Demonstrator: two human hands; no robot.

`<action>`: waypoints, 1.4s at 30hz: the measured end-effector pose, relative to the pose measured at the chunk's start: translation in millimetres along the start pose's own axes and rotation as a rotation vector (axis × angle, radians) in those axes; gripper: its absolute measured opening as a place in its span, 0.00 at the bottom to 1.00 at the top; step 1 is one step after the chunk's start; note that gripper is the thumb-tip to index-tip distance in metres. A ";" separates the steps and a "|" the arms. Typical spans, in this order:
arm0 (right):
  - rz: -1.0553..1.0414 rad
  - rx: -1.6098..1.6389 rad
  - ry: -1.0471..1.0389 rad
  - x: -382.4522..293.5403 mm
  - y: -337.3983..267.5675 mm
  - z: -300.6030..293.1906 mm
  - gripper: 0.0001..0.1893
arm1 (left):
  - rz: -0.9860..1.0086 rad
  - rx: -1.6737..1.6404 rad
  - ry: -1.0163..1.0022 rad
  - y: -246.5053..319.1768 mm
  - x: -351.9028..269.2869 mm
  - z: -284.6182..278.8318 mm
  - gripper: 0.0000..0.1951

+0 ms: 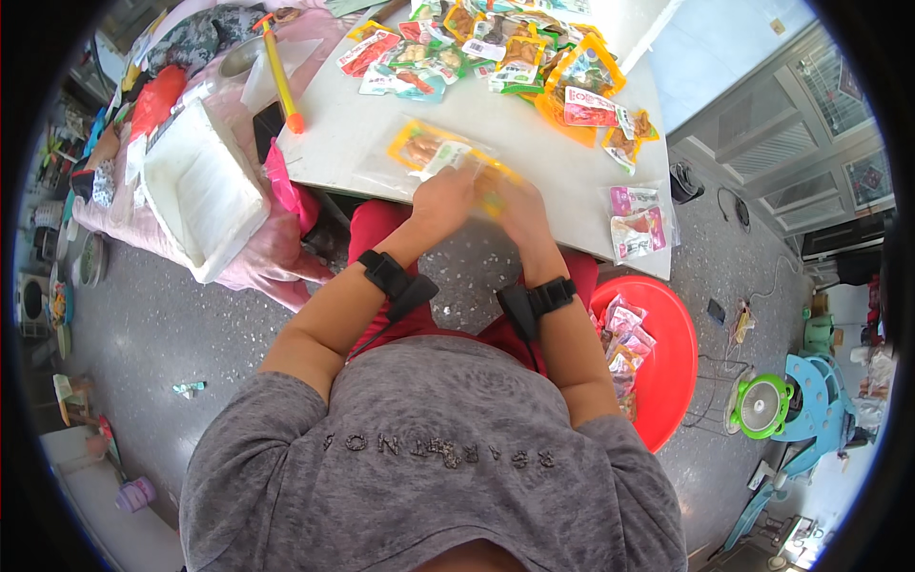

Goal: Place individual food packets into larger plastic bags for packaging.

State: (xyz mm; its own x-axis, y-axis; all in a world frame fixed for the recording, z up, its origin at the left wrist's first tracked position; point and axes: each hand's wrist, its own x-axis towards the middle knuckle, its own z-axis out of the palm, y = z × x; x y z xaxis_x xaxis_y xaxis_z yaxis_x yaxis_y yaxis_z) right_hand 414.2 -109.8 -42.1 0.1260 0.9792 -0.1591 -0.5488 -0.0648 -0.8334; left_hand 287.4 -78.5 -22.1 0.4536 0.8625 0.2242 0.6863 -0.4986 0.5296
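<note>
At the near edge of the white table [336,136], my left hand [444,199] grips the end of a clear plastic bag [375,154]. A yellow-edged snack packet [422,146] with brown food and a white label lies in or under that bag; which one, I cannot tell. My right hand [522,207], blurred, is closed around a second yellow-edged packet [493,182] just right of my left hand. The fingers of both hands are partly hidden. Black straps [386,275] circle both wrists.
Mixed snack packets [500,50] are heaped at the table's far side. Pink-and-white packets [636,225] lie by the right edge, above a red basin [672,365] holding more packets. To the left are a yellow hand pump [275,68], a phone [269,125] and a white foam box [204,186].
</note>
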 end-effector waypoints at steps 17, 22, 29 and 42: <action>0.122 -0.655 0.059 0.5 -15.5 23.9 0.07 | 0.130 -0.030 0.059 -11.8 -2.8 1.4 0.08; -0.645 -1.213 0.368 12.2 9.0 -32.5 0.10 | 0.168 0.005 -0.014 -13.5 31.4 -9.9 0.10; -0.802 -1.383 0.348 1.5 19.0 -45.0 0.08 | 0.227 0.051 0.032 -16.7 134.3 12.8 0.11; -0.801 -1.254 0.330 -7.2 16.7 -35.8 0.08 | 0.016 -0.002 0.009 17.8 211.3 45.8 0.23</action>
State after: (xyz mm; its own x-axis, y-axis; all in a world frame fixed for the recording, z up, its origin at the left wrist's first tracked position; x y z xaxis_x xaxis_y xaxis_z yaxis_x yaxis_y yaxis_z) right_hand 433.7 -124.8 -73.8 0.3063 0.7603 0.5728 0.7637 0.1629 -0.6246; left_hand 421.6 90.9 -2.8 0.4595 0.8553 0.2396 0.6778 -0.5119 0.5277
